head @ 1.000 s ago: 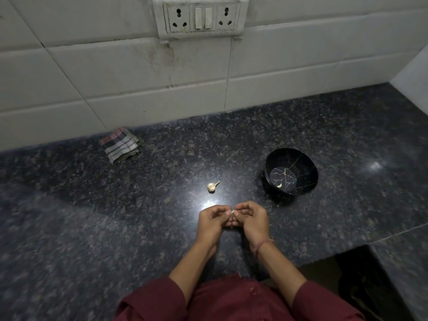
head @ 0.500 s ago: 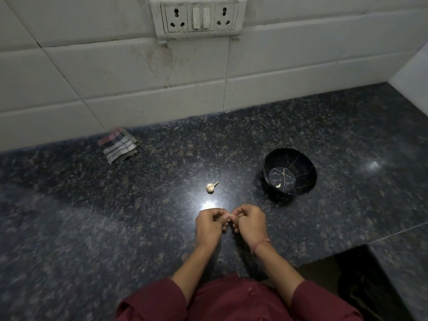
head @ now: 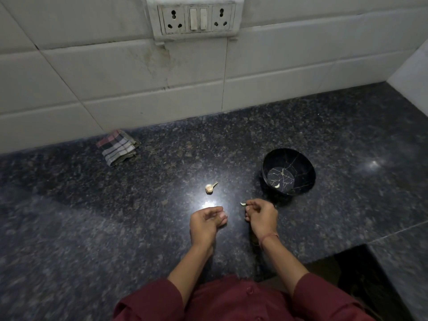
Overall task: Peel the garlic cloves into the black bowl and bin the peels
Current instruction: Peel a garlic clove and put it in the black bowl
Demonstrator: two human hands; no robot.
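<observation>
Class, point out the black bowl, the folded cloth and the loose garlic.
black bowl [head: 303, 168]: head view, inner wall.
folded cloth [head: 118, 147]: head view, checked top.
loose garlic [head: 209, 188]: head view, bulb end.

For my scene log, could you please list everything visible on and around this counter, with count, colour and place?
counter: one, dark speckled stone, foreground
wall tiles: several, white, behind the counter
socket panel: one, white, top of wall
cloth: one, checked, folded, left by the wall
black bowl: one, black with gold lines, right of centre
bowl clove: one, pale, inside the black bowl
garlic piece: one, pale, mid-counter
held clove: one, pale, pinched by the right hand
hands: two; left hand curled, contents hidden; right hand near the black bowl
</observation>
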